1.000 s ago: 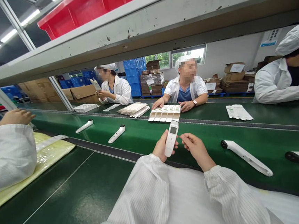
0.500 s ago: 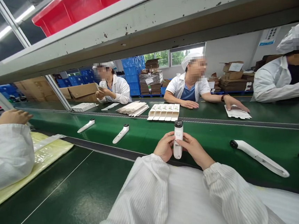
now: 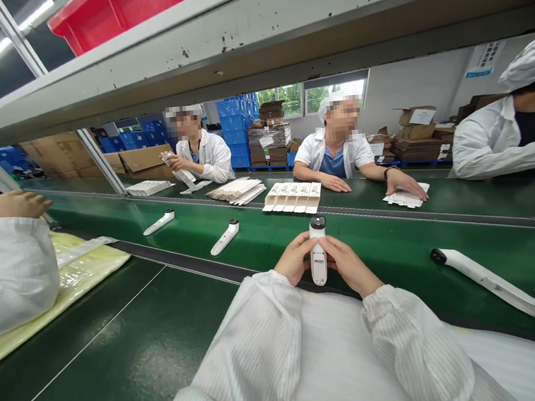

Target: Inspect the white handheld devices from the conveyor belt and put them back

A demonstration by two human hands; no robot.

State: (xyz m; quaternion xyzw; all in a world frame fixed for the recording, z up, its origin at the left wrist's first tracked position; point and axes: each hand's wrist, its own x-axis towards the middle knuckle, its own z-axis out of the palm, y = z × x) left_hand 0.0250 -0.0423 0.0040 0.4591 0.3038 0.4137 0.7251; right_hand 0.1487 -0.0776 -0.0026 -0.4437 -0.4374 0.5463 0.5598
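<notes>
Several white devices (image 3: 224, 237) lie on the green conveyor (image 3: 383, 240).

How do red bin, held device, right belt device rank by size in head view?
1. Red bin
2. Right belt device and held device: unranked, they look alike; nearness and tilt make it unsure.

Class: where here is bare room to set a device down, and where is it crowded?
Bare green belt runs from the right hand and held white device to the next white device. Dark green bench lies bare between yellow plastic sheet and left sleeve. Crowded: around the card tray and folded card stack.
</notes>
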